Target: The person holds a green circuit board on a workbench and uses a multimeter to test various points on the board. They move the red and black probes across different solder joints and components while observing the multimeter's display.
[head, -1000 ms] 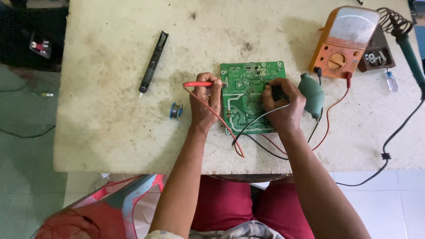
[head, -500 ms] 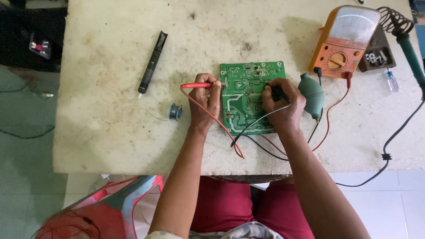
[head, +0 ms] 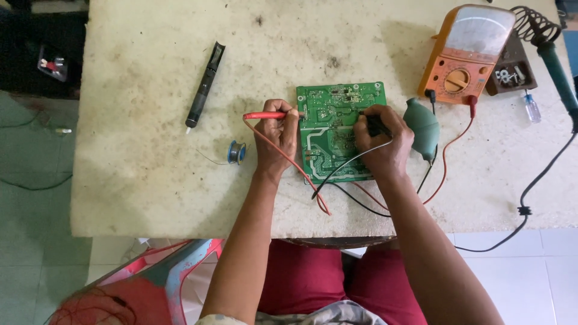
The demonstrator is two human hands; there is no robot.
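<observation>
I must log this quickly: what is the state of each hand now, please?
Left hand: closed on the red probe, tip at the green circuit board edge.
Right hand: closed on the black probe, over the board.

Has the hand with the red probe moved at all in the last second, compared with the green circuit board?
No. The left hand keeps the red probe at the left edge of the green circuit board, just as before.

Stained pale table [head: 150, 180], tiled floor [head: 36, 241], perhaps daylight
</observation>
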